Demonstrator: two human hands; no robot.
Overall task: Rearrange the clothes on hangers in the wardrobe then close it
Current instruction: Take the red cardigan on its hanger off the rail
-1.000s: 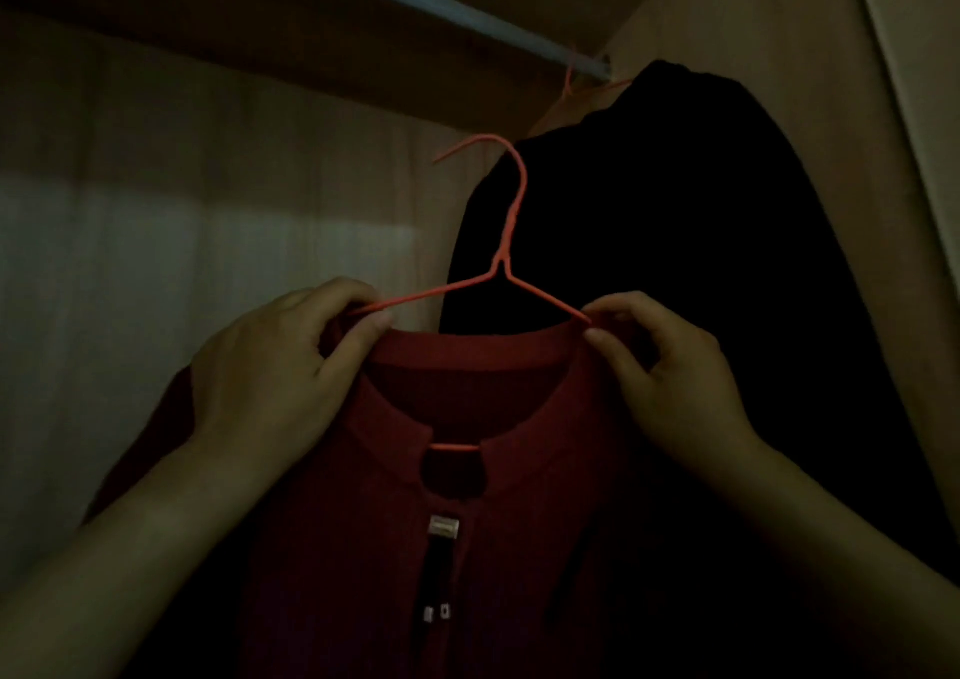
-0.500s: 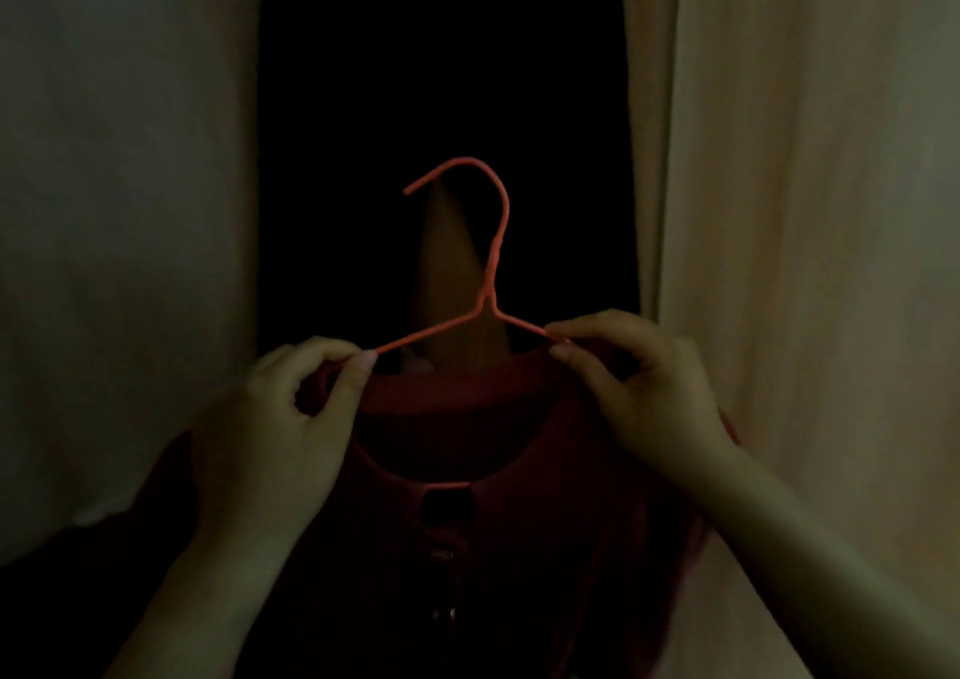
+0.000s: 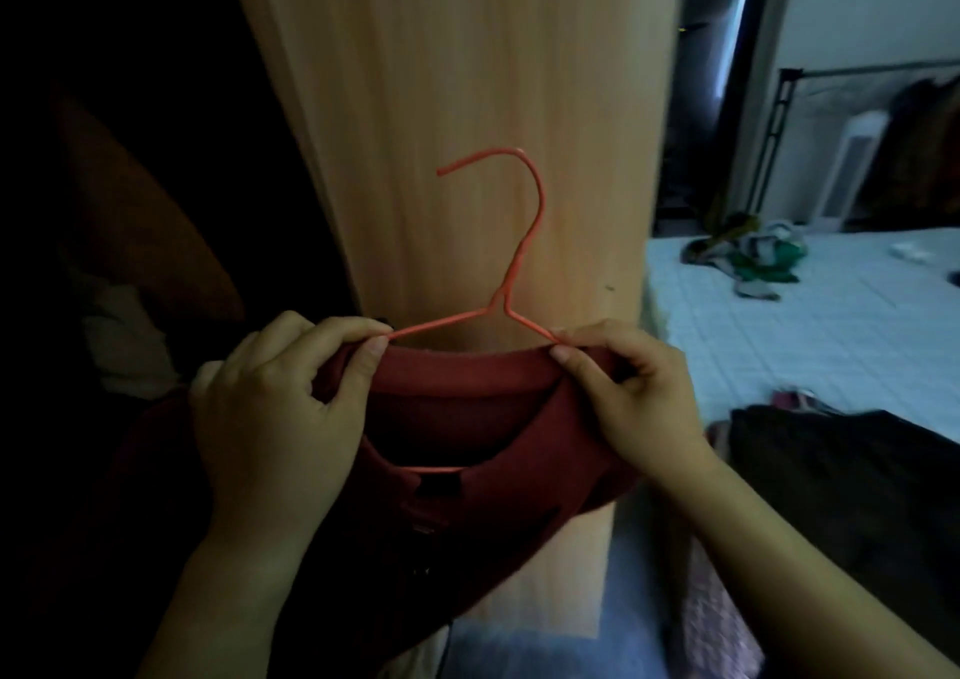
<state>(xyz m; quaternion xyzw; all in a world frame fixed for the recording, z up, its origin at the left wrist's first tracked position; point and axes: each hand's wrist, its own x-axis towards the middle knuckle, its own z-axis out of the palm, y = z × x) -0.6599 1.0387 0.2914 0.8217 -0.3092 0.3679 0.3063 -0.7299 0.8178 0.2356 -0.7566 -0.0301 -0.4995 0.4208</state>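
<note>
Darkness fills the wardrobe on the left, and I can hardly see what is in there. Next comes my left hand. Its fingers are curled and pinch the left shoulder of the red top, right where the wire goes in under the cloth. The red top sits on the orange hanger, out in front of the wardrobe, not on any rail. The hook points up and holds on to nothing. Behind it stands a tall wooden board of the wardrobe; I cannot tell if it is a door or a side. My right hand does the same job on the other shoulder, with its fingers pinched on cloth and wire together. Far to the right are a bed with a heap of clothes on it, and a dark cloth nearer to me.

I think the top is soft and floppy, so it could slip off the thin wire. The hanger looks light and a bit bendy. Holding both shoulders stops that. To hang it up, I think one hand should take the neck under the hook.
</note>
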